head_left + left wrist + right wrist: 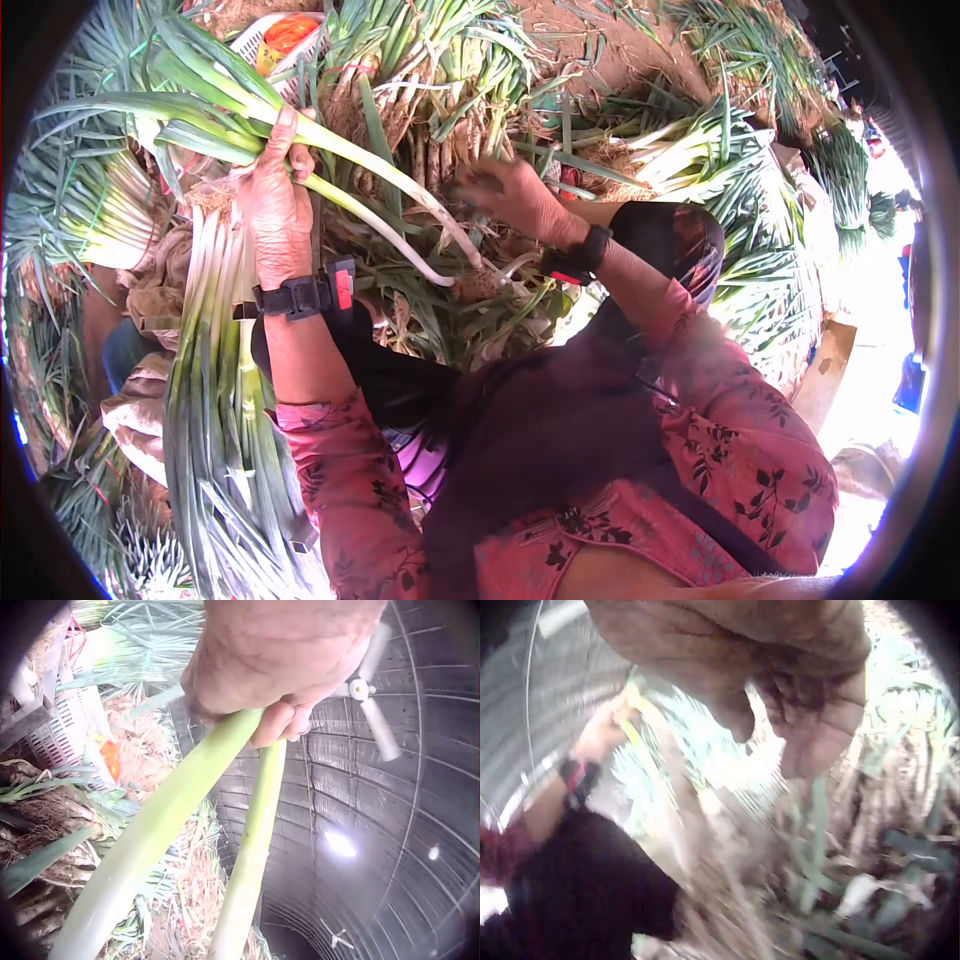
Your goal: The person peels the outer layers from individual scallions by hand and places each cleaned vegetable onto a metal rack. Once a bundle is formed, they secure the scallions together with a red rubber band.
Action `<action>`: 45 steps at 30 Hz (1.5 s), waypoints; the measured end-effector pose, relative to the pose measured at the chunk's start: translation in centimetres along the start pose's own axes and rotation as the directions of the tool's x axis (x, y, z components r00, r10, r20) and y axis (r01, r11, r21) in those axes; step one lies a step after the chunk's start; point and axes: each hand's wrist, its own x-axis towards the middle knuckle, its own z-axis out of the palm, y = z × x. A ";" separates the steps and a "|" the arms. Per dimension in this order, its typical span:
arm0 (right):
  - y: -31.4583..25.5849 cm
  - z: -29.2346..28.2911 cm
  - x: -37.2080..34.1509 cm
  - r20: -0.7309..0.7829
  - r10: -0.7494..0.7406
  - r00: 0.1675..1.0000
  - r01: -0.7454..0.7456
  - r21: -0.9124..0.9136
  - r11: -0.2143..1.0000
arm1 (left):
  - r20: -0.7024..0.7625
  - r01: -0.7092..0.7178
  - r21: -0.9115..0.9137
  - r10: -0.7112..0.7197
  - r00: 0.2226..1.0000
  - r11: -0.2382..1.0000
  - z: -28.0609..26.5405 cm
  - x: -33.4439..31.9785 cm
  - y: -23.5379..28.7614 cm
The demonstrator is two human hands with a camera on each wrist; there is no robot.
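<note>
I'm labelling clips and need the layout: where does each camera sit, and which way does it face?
Head: on the head, facing forward and down; shows left hand, right hand, sleeves and dark clothing.
Left wrist: on that wrist, looking past the left hand along the stalks, with a ceiling fan beyond.
Right wrist: on that wrist, looking past the right hand towards the left forearm; blurred.
Shared: all three show the stalks; head and left wrist also share a white crate.

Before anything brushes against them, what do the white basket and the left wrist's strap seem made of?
The white basket looks like smooth moulded plastic: regular rows of slots. The black strap is probably matt woven fabric, by its dull flat band, though rubber is possible.
</note>
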 end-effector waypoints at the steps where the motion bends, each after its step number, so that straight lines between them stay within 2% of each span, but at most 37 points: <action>1: -2.7 -0.1 1.0 0.021 0.047 0.999 -0.051 0.281 0.958 | -0.004 0.003 0.007 -0.003 1.000 1.000 0.3 -0.1 -0.1; 2: -3.8 0.4 1.9 0.018 0.046 0.999 -0.049 0.287 0.957 | 0.000 0.003 0.013 -0.003 1.000 1.000 0.6 -0.1 -0.3; 3: -4.6 0.9 2.7 -0.007 -0.130 0.991 0.130 0.146 0.981 | -0.005 0.024 0.003 -0.024 1.000 1.000 0.8 -0.1 -0.4; 4: -4.9 1.3 3.2 -0.003 -0.304 0.953 0.304 -0.002 0.953 | -0.013 0.044 -0.011 -0.044 0.999 0.999 0.8 -0.2 -0.6; 7: -3.9 1.7 4.1 0.027 -0.239 0.971 0.238 0.046 0.970 | -0.024 0.033 0.000 -0.033 0.999 0.999 1.1 -0.4 -0.7; 11: -3.4 2.0 4.5 0.034 -0.269 0.963 0.266 0.068 0.962 | -0.047 0.002 0.045 0.001 0.999 0.999 1.3 -0.3 -1.0; 14: -3.7 2.8 4.4 0.048 -0.195 0.980 0.194 0.032 0.980 | -0.102 -0.019 0.095 0.028 0.994 0.995 1.8 -0.4 -1.3; 15: -3.8 3.2 4.2 -0.040 -0.360 0.932 0.352 -0.133 0.926 | -0.105 -0.015 0.097 0.025 0.994 0.995 2.0 -0.5 -1.3; 16: -3.9 3.6 3.9 -0.095 -0.524 0.846 0.476 -0.307 0.824 | -0.182 0.003 0.114 0.018 0.983 0.993 2.2 -0.6 -1.4; 17: -4.5 3.7 3.3 -0.062 -0.530 0.846 0.459 -0.424 0.781 | -0.257 0.021 0.128 0.013 0.966 0.992 2.4 -0.6 -1.5; 18: -4.3 3.7 3.2 -0.061 -0.530 0.846 0.459 -0.424 0.781 | -0.258 0.021 0.128 0.013 0.966 0.992 2.2 -0.4 -1.6; 20: -4.0 3.4 2.8 0.009 -0.776 0.631 0.670 -0.511 0.539 | -0.362 0.053 0.105 -0.012 0.932 0.993 1.2 0.4 -1.9; 22: -4.1 3.0 3.0 0.001 -0.796 0.606 0.684 -0.511 0.521 | -0.343 -0.003 0.103 0.039 0.938 0.995 0.0 0.7 -2.1; 24: -5.2 2.8 3.4 -0.365 -0.623 0.691 0.592 -0.209 0.779 | -0.308 -0.047 0.080 0.070 0.949 0.996 0.1 0.5 -1.7; 25: -5.8 2.3 2.4 -0.359 -0.292 0.886 0.373 0.182 0.910 | -0.304 -0.065 0.112 0.097 0.948 0.992 0.1 0.7 -1.6; 26: -6.0 3.2 2.5 -0.295 -0.049 0.954 0.273 0.793 0.545 | -0.297 -0.062 0.114 0.093 0.950 0.992 -0.3 1.1 -1.5; 28: -6.6 3.6 1.4 -0.185 0.096 0.978 0.133 0.907 0.400 | -0.291 -0.131 0.088 0.151 0.945 0.987 -1.2 1.7 -1.3; 30: -5.6 3.8 0.7 -0.379 -0.125 0.917 0.353 0.621 0.700 | -0.310 -0.130 0.138 0.168 0.936 0.982 -1.4 1.3 0.5; 31: -5.5 2.9 -0.9 -0.369 -0.233 0.900 0.367 0.350 0.862 | -0.363 -0.164 0.192 0.226 0.904 0.968 -2.0 1.6 1.4; 32: -5.3 2.1 -1.8 -0.293 -0.480 0.827 0.525 0.096 0.846 | -0.413 -0.193 0.248 0.284 0.865 0.949 -2.9 1.9 2.3; 34: -1.7 1.9 -4.0 0.028 -0.622 0.782 0.623 -0.074 0.779 | -0.455 -0.217 0.184 0.278 0.846 0.959 -5.3 2.6 4.1; 35: 0.6 2.1 -5.0 0.029 -0.625 0.780 0.626 -0.069 0.777 | -0.437 -0.226 0.177 0.282 0.854 0.958 -7.0 3.1 4.3; 37: 5.1 2.8 -6.4 0.336 -0.379 0.862 0.488 -0.349 0.800 | -0.424 -0.226 0.226 0.305 0.853 0.947 -7.5 2.8 3.9; 38: 6.4 3.1 -6.0 0.343 -0.381 0.859 0.492 -0.345 0.799 | -0.428 -0.215 0.286 0.325 0.844 0.934 -6.0 2.0 3.2; 40: 8.9 3.5 -5.5 0.405 -0.161 0.900 0.378 -0.542 0.750 | -0.411 -0.221 0.333 0.352 0.841 0.917 -3.9 1.1 2.1; 41: 12.0 4.4 -6.6 0.487 0.034 0.873 0.321 -0.625 0.712 | -0.460 -0.260 0.354 0.409 0.788 0.898 -3.6 1.2 2.1; 42: 14.0 4.3 -8.3 0.470 0.019 0.883 0.323 -0.635 0.702 | -0.504 -0.313 0.369 0.471 0.724 0.875 -3.3 1.7 2.3; 43: 15.6 4.4 -11.3 0.311 -0.103 0.945 0.280 -0.602 0.748 | -0.449 -0.313 0.339 0.445 0.775 0.887 -4.9 1.8 4.0; 44: 20.7 5.1 -11.4 0.291 -0.203 0.935 0.338 -0.554 0.761 | -0.464 -0.388 0.277 0.476 0.747 0.879 -4.2 1.7 5.0; 45: 25.8 5.9 -11.6 0.269 -0.300 0.915 0.400 -0.510 0.762 | -0.441 -0.417 0.348 0.539 0.718 0.840 -5.6 2.3 5.4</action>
